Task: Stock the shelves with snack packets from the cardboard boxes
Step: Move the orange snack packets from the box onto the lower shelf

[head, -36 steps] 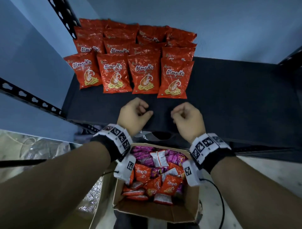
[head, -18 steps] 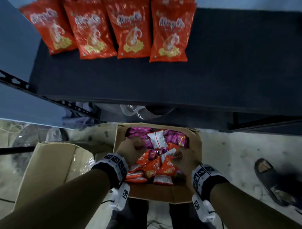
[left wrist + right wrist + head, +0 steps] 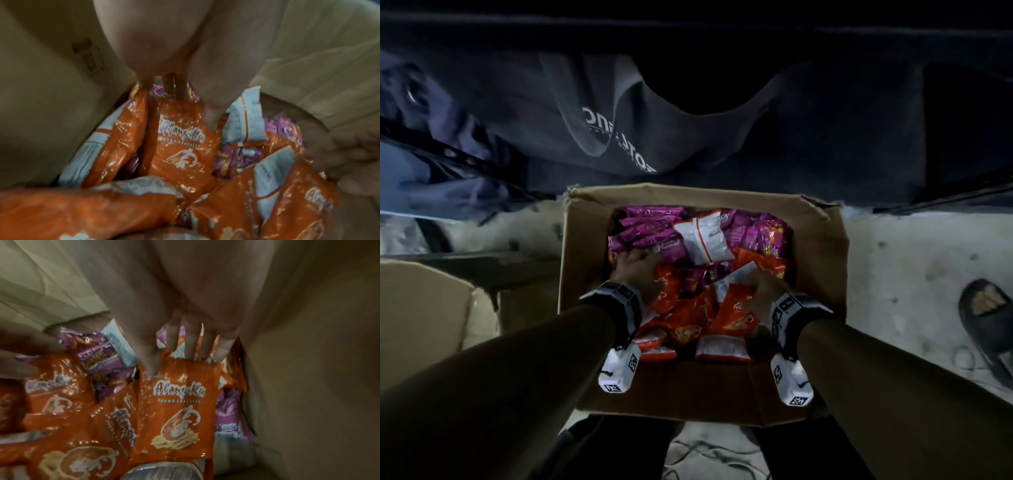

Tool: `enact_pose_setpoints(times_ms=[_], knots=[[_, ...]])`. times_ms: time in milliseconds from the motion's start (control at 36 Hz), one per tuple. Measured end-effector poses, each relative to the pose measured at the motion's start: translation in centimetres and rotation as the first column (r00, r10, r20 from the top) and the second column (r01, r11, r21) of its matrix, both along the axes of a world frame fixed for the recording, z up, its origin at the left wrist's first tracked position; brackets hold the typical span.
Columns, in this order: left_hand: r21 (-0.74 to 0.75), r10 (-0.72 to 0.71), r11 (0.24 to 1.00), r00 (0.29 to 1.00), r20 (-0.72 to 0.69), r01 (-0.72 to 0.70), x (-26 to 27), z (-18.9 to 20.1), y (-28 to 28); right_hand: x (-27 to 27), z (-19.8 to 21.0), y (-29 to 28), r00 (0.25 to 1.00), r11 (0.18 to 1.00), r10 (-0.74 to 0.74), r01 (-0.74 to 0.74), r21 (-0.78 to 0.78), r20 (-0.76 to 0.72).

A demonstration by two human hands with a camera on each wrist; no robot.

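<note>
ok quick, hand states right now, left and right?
Left hand: in the cardboard box, grip unclear.
Right hand: pinching an orange snack packet by its top edge.

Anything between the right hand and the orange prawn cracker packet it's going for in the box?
Nothing visible. The right hand is already on the orange packet, thumb on its front, fingers behind its top edge, inside the open cardboard box.

The brown box (image 3: 822, 246) holds glossy orange packets (image 3: 176, 408) with white lettering and a prawn drawing, purple packets (image 3: 643, 229), a white packet (image 3: 705, 236) with a red stripe; wristbands (image 3: 616, 301) carry black-and-white square markers.
</note>
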State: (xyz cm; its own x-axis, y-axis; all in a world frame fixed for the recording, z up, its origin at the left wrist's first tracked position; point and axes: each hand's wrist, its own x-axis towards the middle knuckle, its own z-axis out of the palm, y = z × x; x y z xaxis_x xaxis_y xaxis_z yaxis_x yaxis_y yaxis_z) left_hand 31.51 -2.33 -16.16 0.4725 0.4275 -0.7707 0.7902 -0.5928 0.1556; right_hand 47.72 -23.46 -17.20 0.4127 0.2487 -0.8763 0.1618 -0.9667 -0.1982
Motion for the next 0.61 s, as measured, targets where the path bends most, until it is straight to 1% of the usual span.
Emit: enact_pose_setpoints(times_ms=[83,111,194,278,361,444,528,611], knots=[[0.014,-0.002,1.0,0.999,-0.042,0.003,0.0,-0.9,0.0,-0.7,-2.6,-0.8,0.997,0.997,0.07,-0.069,-0.015,0.026],[0.015,-0.008,1.0,0.999,-0.054,0.009,0.2,-1.0,0.1,-0.9,-2.8,-0.5,0.995,0.996,0.089,-0.088,-0.021,0.041],[0.01,-0.012,1.0,0.998,-0.056,0.013,0.5,-0.6,0.1,-1.4,-1.4,0.4,0.987,0.986,0.157,-0.155,-0.061,0.038],[-0.002,0.012,1.0,0.999,-0.038,-0.013,0.4,0.6,0.1,-1.8,0.0,0.6,0.985,0.985,0.166,-0.163,-0.063,0.039],[0.017,0.065,0.998,0.996,0.06,-0.066,0.4,3.2,0.6,-1.3,3.1,1.4,0.987,0.987,0.158,-0.158,0.016,0.027],[-0.015,0.159,0.987,0.97,0.183,-0.159,0.2,6.7,1.6,-0.4,7.2,2.4,0.99,0.984,0.127,-0.132,0.115,0.054],[-0.063,0.241,0.97,0.905,0.35,-0.233,0.1,10.7,2.8,1.1,11.0,3.4,0.987,0.974,0.14,-0.151,0.171,0.076],[-0.074,0.262,0.963,0.846,0.465,-0.258,0.6,15.4,3.6,2.7,15.8,4.9,0.973,0.946,0.201,-0.222,0.234,0.109]])
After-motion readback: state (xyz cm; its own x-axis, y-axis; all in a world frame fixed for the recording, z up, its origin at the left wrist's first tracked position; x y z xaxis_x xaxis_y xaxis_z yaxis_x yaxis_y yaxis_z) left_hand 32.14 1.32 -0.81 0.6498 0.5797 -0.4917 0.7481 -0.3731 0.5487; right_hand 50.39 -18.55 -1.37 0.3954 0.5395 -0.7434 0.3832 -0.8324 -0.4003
